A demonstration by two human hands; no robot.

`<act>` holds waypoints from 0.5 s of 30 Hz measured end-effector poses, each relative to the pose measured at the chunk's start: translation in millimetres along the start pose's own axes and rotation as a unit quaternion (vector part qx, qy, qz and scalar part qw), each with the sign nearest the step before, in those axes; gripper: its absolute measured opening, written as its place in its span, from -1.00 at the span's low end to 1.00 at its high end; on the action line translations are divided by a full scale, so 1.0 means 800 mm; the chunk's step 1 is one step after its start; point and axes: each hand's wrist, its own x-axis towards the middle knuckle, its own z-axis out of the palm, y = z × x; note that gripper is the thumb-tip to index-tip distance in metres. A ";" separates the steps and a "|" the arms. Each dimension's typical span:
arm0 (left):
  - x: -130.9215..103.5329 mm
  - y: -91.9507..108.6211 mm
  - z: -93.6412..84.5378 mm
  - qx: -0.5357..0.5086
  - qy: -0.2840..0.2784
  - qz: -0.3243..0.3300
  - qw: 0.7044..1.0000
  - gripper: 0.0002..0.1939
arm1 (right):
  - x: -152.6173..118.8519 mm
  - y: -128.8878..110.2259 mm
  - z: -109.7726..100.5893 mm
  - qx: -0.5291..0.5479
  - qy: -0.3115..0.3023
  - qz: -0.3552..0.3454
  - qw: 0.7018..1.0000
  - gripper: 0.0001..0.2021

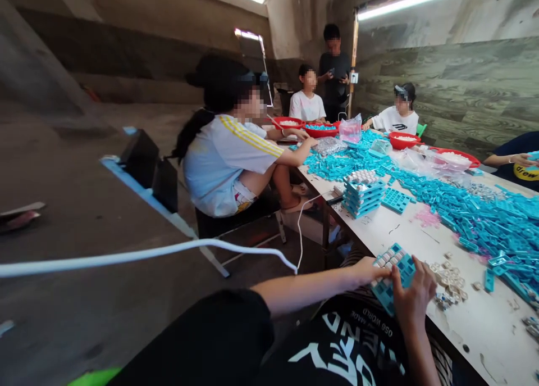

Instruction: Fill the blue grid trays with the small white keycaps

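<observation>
Over my lap, at the table's edge, I hold a blue grid tray (384, 296) tilted, with small white blocks (391, 258) in its upper cells. My left hand (367, 272) grips its left side. Around the opposite side is my right hand (415, 287), with its thumb on the tray's face and fingers along the edge. Whether a loose block is pinched there I cannot make out. Just right of that hand lies a small heap of pale and metallic pieces (450, 282). Farther up the table, several blue trays (362, 195) stand stacked, with white blocks on top.
A big pile of blue plastic pieces (475, 212) spreads over the table (475, 318). Red bowls (404, 141) stand at the back. A person (227, 161) sits at my left, and others are around the far side. A white cable (168, 251) crosses at left.
</observation>
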 end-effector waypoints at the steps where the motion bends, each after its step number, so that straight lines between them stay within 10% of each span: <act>1: -0.006 0.003 0.003 -0.027 -0.011 0.023 0.999 -0.63 | 0.002 0.000 -0.006 -0.001 0.012 0.005 1.000 -0.34; 5: -0.022 0.018 0.018 -0.072 0.013 0.134 0.988 -0.55 | 0.015 -0.010 -0.033 0.132 -0.034 0.120 0.983 -0.06; 15: -0.057 0.021 -0.014 0.001 -0.075 0.208 0.975 -0.58 | 0.009 -0.031 -0.061 0.214 -0.186 0.284 0.916 -0.46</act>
